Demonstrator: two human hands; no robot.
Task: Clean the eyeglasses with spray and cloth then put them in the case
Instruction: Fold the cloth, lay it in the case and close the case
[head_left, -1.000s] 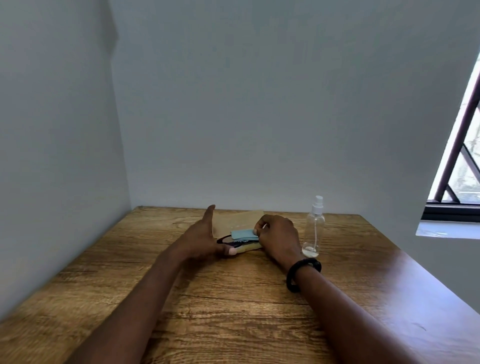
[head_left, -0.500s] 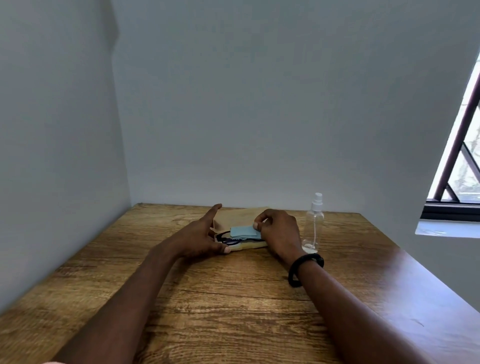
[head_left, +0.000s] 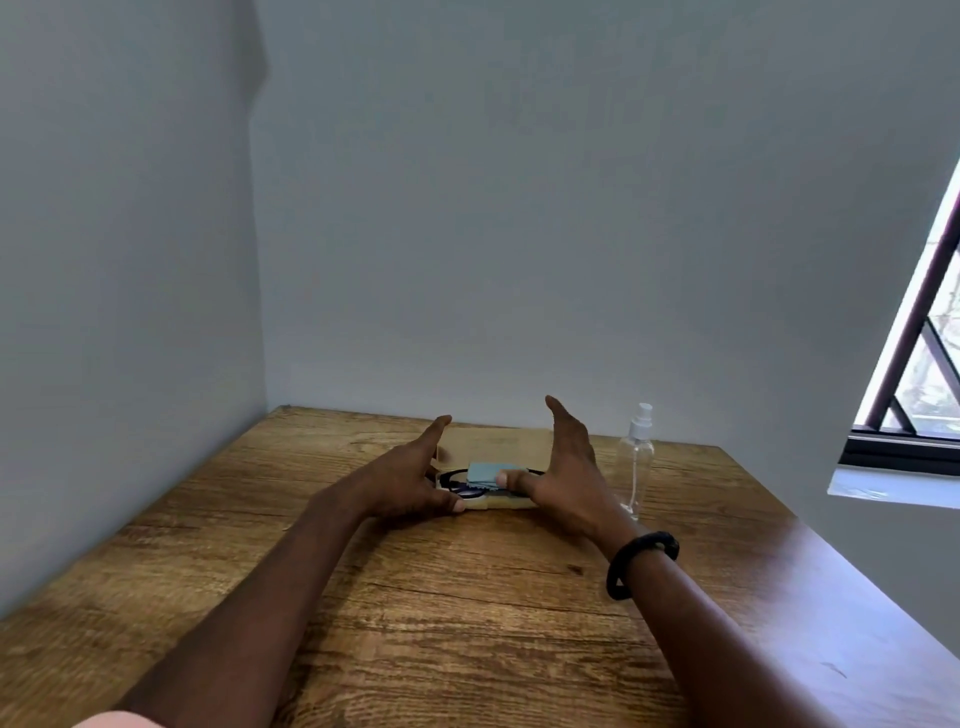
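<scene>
Since half a second ago: both hands opened out; right hand (head_left: 569, 480) lifted its fingers off the cloth (head_left: 487, 474) and now stands edge-on with palm facing left

Table (head_left: 467, 613): wood grain, set into a corner of plain walls; window (head_left: 930, 374) at far right

Case (head_left: 496, 447): tan, open, lid laid back toward the wall, between the two hands

Glasses (head_left: 457, 482): dark frame, lying in the case's lower half, partly under the cloth

Cloth: light blue, folded, on top of the glasses

Bottle (head_left: 636, 462): clear, white spray top, upright, just right of the right hand, apart from the case

Left hand (head_left: 410, 480): fingers straight and pointing toward the wall, thumb at the case's near edge; grip spread, holding nothing

Right hand: fingers raised and together, thumb tip resting on the cloth's near right corner; grip spread, pinching nothing

Wristband (head_left: 641, 564): black, on the right wrist

Both forearms cross the near table and screen the case's near corners
</scene>
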